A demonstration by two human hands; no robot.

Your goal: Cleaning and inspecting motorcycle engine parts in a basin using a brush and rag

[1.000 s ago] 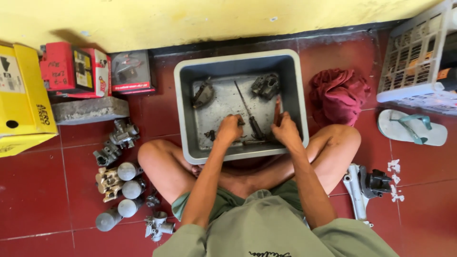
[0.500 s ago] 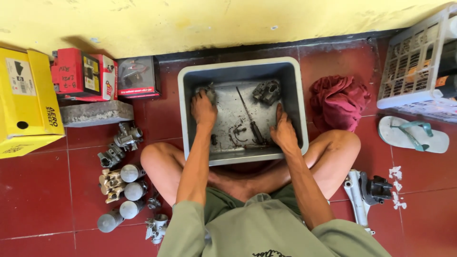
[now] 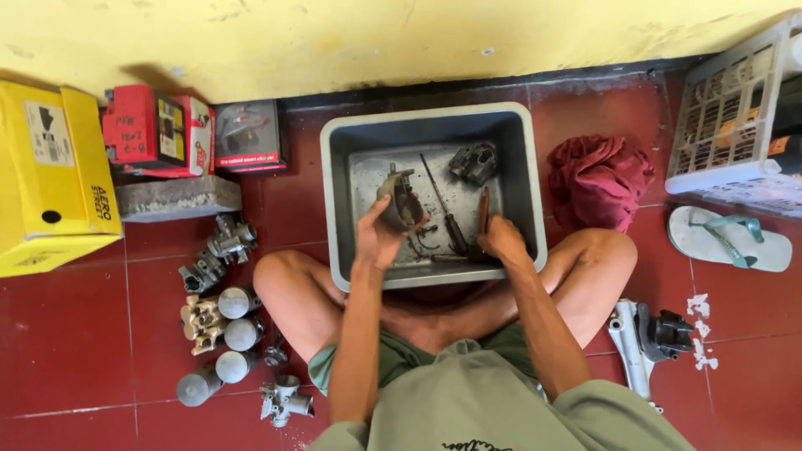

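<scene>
Head view, left hand (image 3: 378, 236) now lifting carburetor (image 3: 399, 199), right hand (image 3: 501, 238) unmoved

Only one view here, worn on the head and pointed almost straight down. The hands (image 3: 443, 230) are seen from fairly close, centre frame, with the yellow wall (image 3: 401, 38) beyond them and red floor (image 3: 75, 334) either side.

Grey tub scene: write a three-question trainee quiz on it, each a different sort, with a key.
1. True or false: the left hand holds a grimy metal part over the grey tub.
2. Which colour is the crumpled cloth? A blue, B dark red, C white.
3. Fill in: the right hand rests inside the ____.

Key: 1 true; 2 B; 3 tub.
</scene>
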